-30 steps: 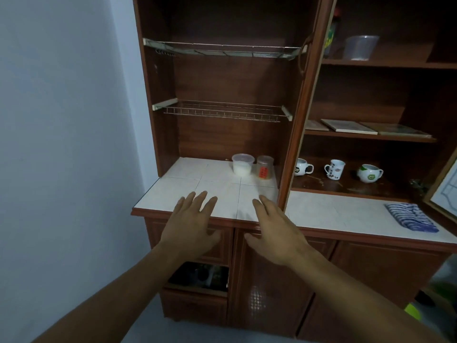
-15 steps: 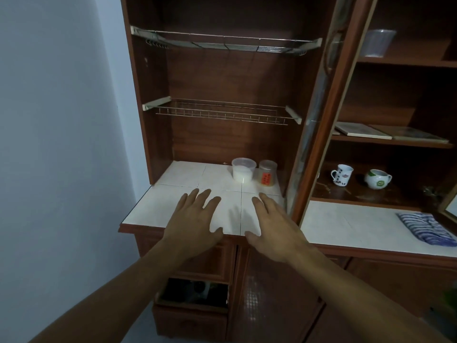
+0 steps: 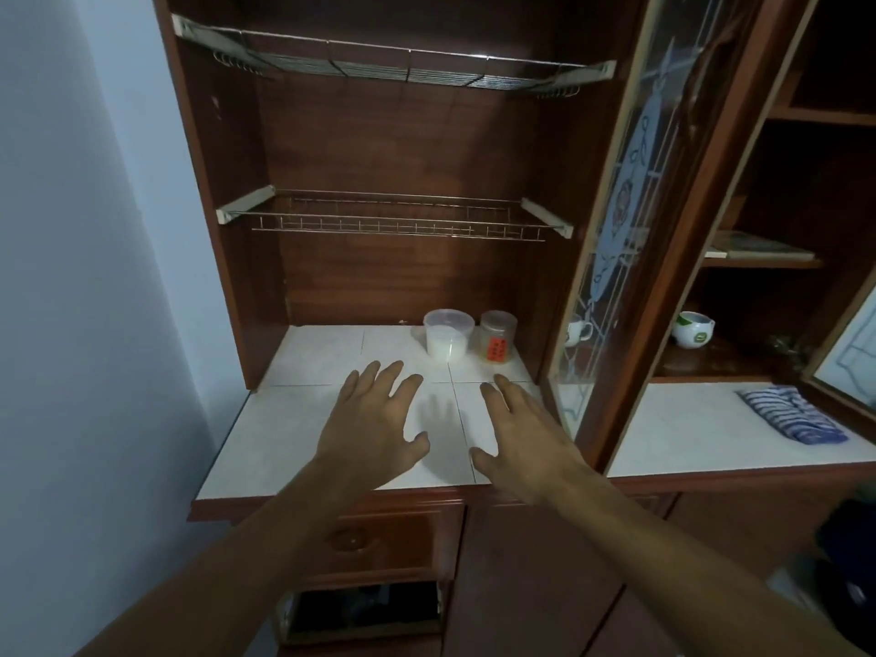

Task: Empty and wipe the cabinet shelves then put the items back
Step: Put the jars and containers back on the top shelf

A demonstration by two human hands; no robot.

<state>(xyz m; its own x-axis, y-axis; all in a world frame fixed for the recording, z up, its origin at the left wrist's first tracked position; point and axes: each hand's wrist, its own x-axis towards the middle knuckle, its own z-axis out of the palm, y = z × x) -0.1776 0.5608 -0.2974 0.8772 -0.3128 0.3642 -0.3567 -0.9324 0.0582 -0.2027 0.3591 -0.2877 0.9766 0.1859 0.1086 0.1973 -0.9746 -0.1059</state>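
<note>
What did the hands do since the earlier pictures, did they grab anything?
The left hand and right hand moved forward over the white tiled counter, nearer the two containers at the back. Both are open with fingers spread and hold nothing; nothing was picked up or let go. The clear tub, the jar with the orange label and the striped cloth stayed where they were.

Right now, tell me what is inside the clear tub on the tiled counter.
The clear tub holds something white in its lower half; the upper half looks empty. What the white stuff is cannot be told.
</note>
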